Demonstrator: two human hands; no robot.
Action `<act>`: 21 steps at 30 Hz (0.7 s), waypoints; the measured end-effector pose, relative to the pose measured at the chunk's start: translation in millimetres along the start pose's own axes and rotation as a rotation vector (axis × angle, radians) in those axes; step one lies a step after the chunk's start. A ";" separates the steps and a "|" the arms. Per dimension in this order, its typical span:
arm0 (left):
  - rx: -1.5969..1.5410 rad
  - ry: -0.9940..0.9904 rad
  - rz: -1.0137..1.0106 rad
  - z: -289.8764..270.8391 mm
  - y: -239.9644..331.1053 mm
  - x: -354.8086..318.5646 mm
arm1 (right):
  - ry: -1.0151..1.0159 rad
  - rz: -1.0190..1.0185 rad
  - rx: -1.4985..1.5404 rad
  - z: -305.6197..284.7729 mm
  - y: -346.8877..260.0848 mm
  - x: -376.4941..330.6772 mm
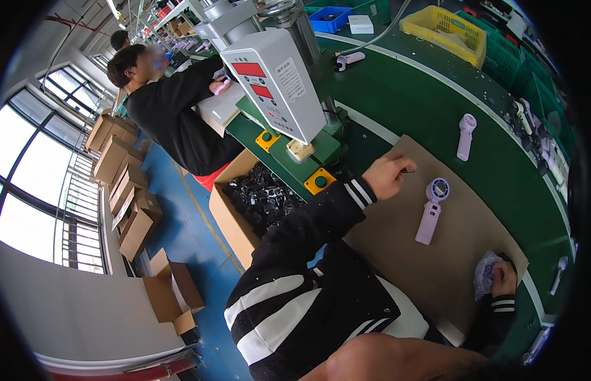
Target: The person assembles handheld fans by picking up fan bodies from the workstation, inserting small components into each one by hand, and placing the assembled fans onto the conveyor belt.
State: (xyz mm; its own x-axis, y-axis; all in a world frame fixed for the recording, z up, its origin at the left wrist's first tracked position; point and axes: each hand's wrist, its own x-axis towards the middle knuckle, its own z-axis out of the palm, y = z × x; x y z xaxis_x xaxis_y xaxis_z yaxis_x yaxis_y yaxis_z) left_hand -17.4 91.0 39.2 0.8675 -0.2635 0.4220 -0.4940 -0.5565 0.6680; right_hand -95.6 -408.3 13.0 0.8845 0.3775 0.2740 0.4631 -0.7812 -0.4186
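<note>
My left hand (386,178) is closed above the far left part of a brown sheet (384,238), its fingertips pinched. A small dark piece shows at them, too small to name. At the sheet's right end, my right hand (504,279) grips a clear plastic bag (485,274) with purplish small contents that I cannot make out. Between my hands a lilac handheld fan (427,222) lies on the sheet, its round head pointing away from me. Neither hand touches it. Farther off, a second lilac handheld fan (466,136) rests on the green bench.
A press machine with red displays (273,86) stands left of my left hand, with yellow-framed buttons (319,181). Below it is a carton (229,216) of black parts. A yellow crate (445,35) stands at the back. A co-worker (175,108) sits beyond the press.
</note>
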 end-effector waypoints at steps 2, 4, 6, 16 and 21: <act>-0.117 -0.004 -0.030 14.7 13.2 1.4 | 0.004 0.211 0.140 -7.9 -8.6 3.2; -0.275 -0.026 0.062 26.5 21.2 2.3 | 0.011 0.422 0.282 -11.8 -14.9 5.0; -0.328 -0.029 0.038 40.2 19.6 -7.8 | 0.058 0.419 0.220 -10.5 -15.2 -0.3; -0.772 0.007 -0.132 93.2 -45.1 -8.5 | 0.454 0.362 0.086 -15.0 -1.8 12.7; -0.779 0.035 -0.077 93.4 -45.1 -5.9 | 0.480 0.391 0.301 -7.2 -48.2 28.5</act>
State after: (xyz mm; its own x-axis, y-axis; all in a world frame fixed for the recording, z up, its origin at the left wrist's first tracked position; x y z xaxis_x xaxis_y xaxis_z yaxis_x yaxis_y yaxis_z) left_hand 5.3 44.1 -50.6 0.9051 -0.2141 0.3674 -0.3426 0.1445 0.9283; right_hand -93.2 -363.4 47.3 0.8992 -0.2200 0.3782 0.1721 -0.6168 -0.7681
